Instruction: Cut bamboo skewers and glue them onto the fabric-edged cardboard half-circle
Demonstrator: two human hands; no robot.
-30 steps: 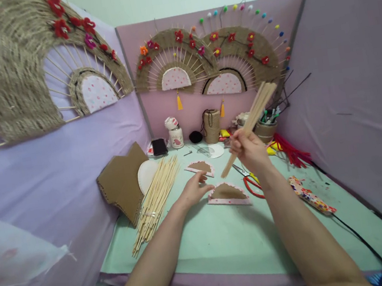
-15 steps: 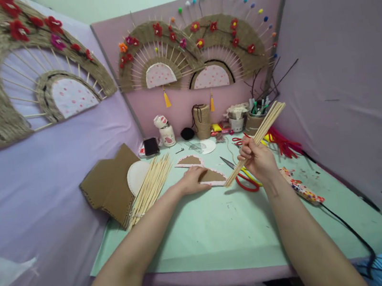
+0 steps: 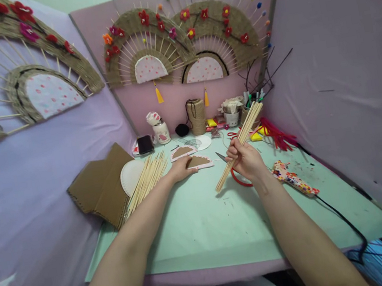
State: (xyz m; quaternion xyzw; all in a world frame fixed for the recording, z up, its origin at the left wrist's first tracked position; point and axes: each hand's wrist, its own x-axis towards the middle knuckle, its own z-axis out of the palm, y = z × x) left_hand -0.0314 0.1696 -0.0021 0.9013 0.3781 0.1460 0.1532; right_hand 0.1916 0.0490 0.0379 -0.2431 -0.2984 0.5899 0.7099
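My left hand (image 3: 181,169) is closed on the left end of a cardboard half-circle (image 3: 200,162) with a white, pink-spotted rim, thumb along its front edge. The piece lies on the table. Just behind it is a second, similar half-circle (image 3: 182,151). Raised over the table, my right hand (image 3: 246,157) is closed round a slanting bundle of thin bamboo sticks (image 3: 251,121). Below that hand lie scissors with red handles (image 3: 241,179), partly hidden by the hand and sticks. More loose bamboo sticks (image 3: 149,176) are piled beside my left forearm.
Cardboard (image 3: 102,188) and a white disc (image 3: 131,177) lie at the left. A flower-patterned glue gun (image 3: 296,179) with a black cord rests at the right, near red pipe cleaners (image 3: 278,134). Along the back stand a twine spool (image 3: 196,115) and a jar (image 3: 161,132). Decorated fans (image 3: 218,18) hang behind.
My left hand has slid the front half-circle back and left, nearer the other one. The stick bundle in my right hand has moved slightly left. The camera view has shifted a little.
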